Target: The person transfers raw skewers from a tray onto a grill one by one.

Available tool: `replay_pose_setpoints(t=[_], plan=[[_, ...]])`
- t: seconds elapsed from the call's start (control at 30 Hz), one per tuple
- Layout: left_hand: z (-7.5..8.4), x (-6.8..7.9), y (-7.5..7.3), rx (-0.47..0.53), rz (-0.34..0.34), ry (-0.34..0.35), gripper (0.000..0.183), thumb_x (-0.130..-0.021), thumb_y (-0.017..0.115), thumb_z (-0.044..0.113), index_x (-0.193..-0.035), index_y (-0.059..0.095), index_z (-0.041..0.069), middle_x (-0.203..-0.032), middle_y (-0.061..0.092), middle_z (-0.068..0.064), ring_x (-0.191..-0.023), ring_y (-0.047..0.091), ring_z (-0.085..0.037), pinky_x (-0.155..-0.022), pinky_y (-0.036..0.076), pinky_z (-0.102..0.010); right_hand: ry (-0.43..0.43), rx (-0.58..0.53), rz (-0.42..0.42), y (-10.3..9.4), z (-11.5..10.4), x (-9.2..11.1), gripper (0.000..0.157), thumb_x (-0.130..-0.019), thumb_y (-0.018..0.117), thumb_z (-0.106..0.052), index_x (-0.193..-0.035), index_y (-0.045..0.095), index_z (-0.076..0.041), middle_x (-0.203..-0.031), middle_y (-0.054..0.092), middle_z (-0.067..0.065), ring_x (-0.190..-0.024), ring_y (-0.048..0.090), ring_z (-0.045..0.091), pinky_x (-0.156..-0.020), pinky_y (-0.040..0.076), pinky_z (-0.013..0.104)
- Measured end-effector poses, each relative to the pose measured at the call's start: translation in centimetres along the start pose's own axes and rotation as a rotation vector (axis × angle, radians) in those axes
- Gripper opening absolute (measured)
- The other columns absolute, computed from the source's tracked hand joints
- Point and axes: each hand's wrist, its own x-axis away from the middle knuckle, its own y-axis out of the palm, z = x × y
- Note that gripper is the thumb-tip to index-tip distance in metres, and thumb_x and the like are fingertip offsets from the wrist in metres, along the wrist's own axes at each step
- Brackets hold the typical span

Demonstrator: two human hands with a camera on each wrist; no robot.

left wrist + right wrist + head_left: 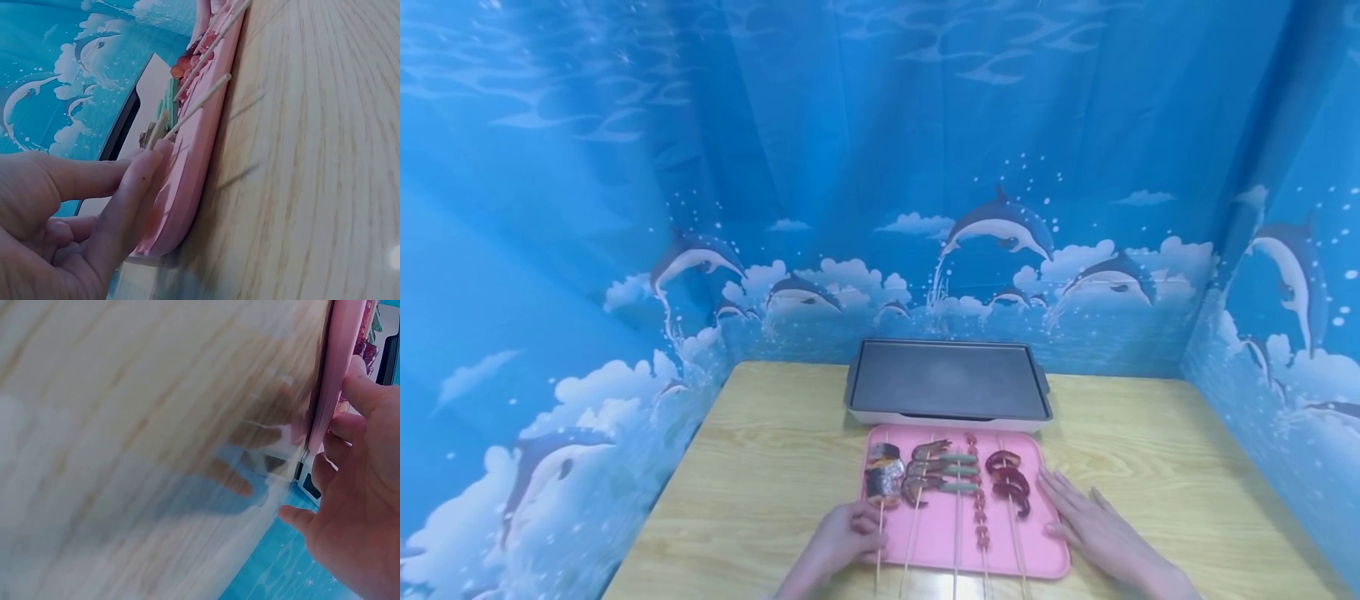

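My left hand [844, 537] is at the left front of a pink tray [936, 533], its thumb and fingers pinching the stick of a fish skewer [883, 479]. In the left wrist view that stick's pale end [159, 128] sticks up past the fingertips. Beside it on the tray lie a shrimp skewer [925, 471], a skewer of green pieces [958, 471], one of small reddish pieces [981, 517] and one of curled dark red pieces [1011, 483]. With fingers extended, my right hand [1097, 533] rests along the tray's right edge, thumb over the rim in the right wrist view.
Directly behind the tray stands a flat black griddle [951, 379] with a light base. Both are on a wood-grain table [760, 467]. A blue dolphin-print curtain [880, 183] rises along the table's back and sides. Skewer sticks overhang the tray's front edge.
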Motion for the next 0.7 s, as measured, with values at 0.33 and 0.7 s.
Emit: replay_pose_setpoints(t=[0.33,0.7], plan=[[0.7,1.5,-1.0,0.046,-0.052,0.026,0.028,-0.084,0.073,-0.004,-0.110,0.066,-0.010,-0.087,0.070,-0.010,-0.075,0.071,-0.022,-0.067,0.064,-0.032,0.001,-0.003,0.007,0.0,0.1,0.0,0.062,-0.097,0.065,-0.037,-0.148,0.050,-0.005,-0.155,0.043,0.017,-0.136,-0.009,-0.023,-0.106,0.031,0.075],[4.9,0.2,-3.0,-0.014,-0.010,0.123,0.037,-0.086,0.071,-0.006,-0.120,0.060,-0.016,-0.099,0.070,-0.018,-0.079,0.071,-0.021,-0.068,0.064,-0.032,0.003,-0.029,-0.010,-0.1,-0.1,0.0,0.061,-0.099,0.063,-0.037,-0.149,0.049,-0.006,-0.156,0.041,0.016,-0.136,-0.010,-0.023,-0.105,0.029,0.076]])
